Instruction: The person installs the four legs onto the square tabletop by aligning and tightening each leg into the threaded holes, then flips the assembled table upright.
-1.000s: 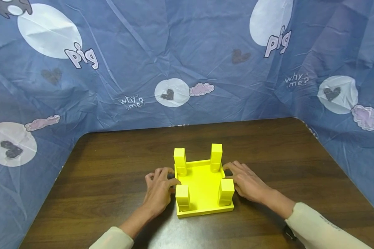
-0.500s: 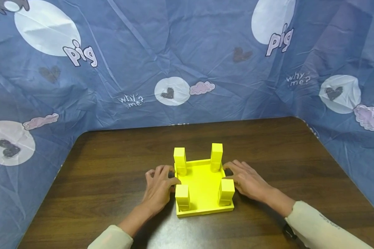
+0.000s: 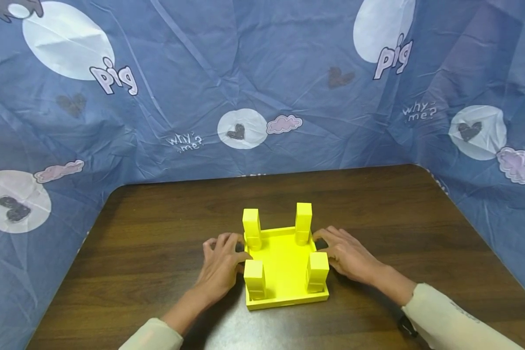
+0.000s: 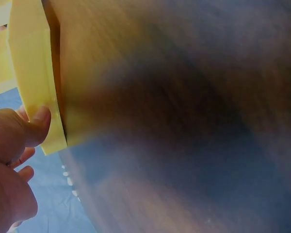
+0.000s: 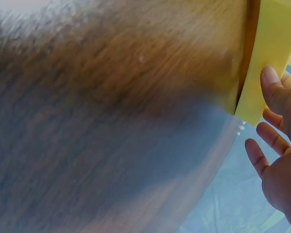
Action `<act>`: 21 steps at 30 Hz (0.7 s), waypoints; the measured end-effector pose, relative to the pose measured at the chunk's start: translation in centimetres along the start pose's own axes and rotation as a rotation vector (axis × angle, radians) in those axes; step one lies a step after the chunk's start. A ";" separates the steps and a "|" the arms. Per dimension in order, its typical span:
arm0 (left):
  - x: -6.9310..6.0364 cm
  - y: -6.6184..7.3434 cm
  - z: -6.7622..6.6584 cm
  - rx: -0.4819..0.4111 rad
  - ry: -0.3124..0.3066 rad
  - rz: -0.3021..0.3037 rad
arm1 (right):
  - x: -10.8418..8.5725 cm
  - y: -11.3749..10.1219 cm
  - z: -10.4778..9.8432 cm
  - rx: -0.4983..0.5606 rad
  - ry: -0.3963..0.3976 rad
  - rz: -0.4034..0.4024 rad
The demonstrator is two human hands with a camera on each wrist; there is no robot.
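Note:
A small yellow upturned table (image 3: 284, 265) sits in the middle of the head view. Its tray-like top has a low rim, and several block legs (image 3: 255, 279) stand up at the corners. At its left side my left hand (image 3: 220, 270) pinches the rim, thumb against the outer wall (image 4: 36, 73) in the left wrist view. On the opposite side my right hand (image 3: 347, 255) grips the rim likewise, and the right wrist view has its thumb on the yellow wall (image 5: 269, 53). Fingertips inside the rim are partly hidden.
The brown wooden table (image 3: 166, 228) has rounded far corners. A blue printed cloth (image 3: 227, 73) hangs behind it and along both sides. Something small and dark (image 3: 407, 326) shows under the right sleeve (image 3: 446, 316).
The upturned table has shifted very slightly toward me and to the left, its near edge lower in view. Both hands keep their hold, almost unmoved.

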State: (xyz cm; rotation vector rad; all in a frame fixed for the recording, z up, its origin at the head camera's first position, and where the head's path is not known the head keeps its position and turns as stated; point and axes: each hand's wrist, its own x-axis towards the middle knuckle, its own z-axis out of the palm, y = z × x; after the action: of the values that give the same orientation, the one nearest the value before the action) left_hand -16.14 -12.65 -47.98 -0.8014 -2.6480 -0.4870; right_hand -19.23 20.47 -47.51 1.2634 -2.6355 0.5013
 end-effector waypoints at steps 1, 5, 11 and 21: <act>0.0 0.0 -0.1 0.002 -0.001 0.007 | 0.0 0.0 -0.1 0.016 0.002 0.004; 0.1 -0.1 -0.6 -0.021 -0.021 0.027 | 0.0 0.1 -0.3 0.077 0.017 -0.002; 0.3 -0.3 -1.4 -0.104 -0.072 -0.001 | 0.1 0.3 -1.1 0.190 0.002 0.015; 0.7 -0.3 -2.7 -0.211 -0.142 -0.071 | 0.2 0.4 -2.3 0.382 -0.058 0.080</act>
State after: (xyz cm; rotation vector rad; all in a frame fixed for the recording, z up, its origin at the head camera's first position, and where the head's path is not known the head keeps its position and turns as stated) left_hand -16.31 -13.62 -45.35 -0.8331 -2.7961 -0.7649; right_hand -19.67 21.41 -45.41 1.2866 -2.7345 1.0358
